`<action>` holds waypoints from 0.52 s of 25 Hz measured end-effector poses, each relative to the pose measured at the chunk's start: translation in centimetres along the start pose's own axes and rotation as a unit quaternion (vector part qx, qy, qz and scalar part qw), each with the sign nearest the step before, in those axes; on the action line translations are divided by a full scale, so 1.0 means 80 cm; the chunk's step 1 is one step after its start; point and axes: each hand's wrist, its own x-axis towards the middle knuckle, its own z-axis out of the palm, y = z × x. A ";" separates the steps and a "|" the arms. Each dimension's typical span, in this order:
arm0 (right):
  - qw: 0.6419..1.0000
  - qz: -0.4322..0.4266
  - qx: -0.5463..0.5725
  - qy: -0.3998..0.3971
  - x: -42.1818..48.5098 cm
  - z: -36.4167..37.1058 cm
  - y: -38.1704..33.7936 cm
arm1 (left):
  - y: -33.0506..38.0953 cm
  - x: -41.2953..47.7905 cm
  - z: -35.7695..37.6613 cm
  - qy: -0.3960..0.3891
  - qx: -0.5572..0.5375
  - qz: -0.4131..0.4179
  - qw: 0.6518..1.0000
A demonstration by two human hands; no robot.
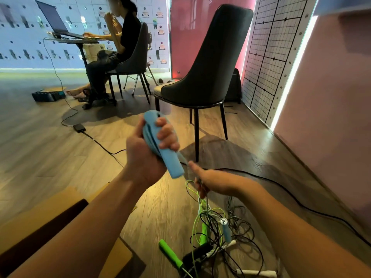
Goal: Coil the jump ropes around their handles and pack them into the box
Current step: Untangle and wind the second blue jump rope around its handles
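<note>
Firmly, blue handles (172, 165) gripped in left hand (147, 151), rope (199, 202) pinched beneath in right hand (210, 181).

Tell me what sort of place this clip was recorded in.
Likely an indoor studio or shared workspace, not a home: a wall of small labelled lockers, a person working at a laptop, and a large grid panel beside an empty chair.

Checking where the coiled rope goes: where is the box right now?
Head view: the cardboard box lies on the floor at lower left, partly under the left forearm, left of the tangled jump ropes.
</note>
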 end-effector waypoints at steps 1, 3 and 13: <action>0.996 0.043 -0.046 -0.056 0.002 0.002 0.009 | 0.005 0.001 -0.008 0.041 -0.014 0.062 0.997; 0.984 0.070 -0.116 -0.114 0.000 0.000 0.019 | 0.015 0.006 -0.026 0.113 -0.024 0.156 0.981; 0.954 -0.239 -0.034 0.175 -0.037 -0.006 -0.061 | 0.022 0.013 -0.073 0.273 0.416 0.146 0.855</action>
